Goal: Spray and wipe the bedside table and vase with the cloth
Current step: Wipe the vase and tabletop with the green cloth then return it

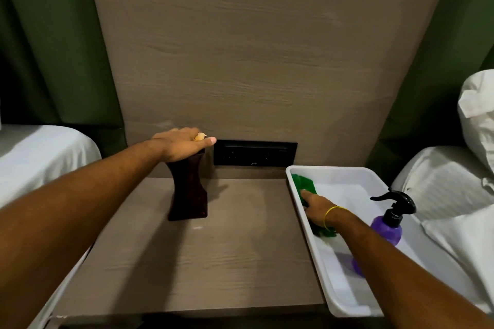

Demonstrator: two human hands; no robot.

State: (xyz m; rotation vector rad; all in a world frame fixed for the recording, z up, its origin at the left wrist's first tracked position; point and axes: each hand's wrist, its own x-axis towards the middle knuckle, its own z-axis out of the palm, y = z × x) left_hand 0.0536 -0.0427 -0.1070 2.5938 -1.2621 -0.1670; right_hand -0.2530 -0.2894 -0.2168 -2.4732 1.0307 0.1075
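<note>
The green cloth lies bunched in the white tray, along its wall nearest the vase. The right hand rests on the cloth, fingers reaching forward; whether they grip it cannot be told. A yellow band circles that wrist. A purple spray bottle with a black trigger stands upright in the tray, right of the cloth. The tray sits on the right edge of the bedside table. The dark vase stands upright on the table, left of the tray, well apart. The left hand covers its top, fingers closed around it. Behind the vase, a black socket panel is set in the wall.
</note>
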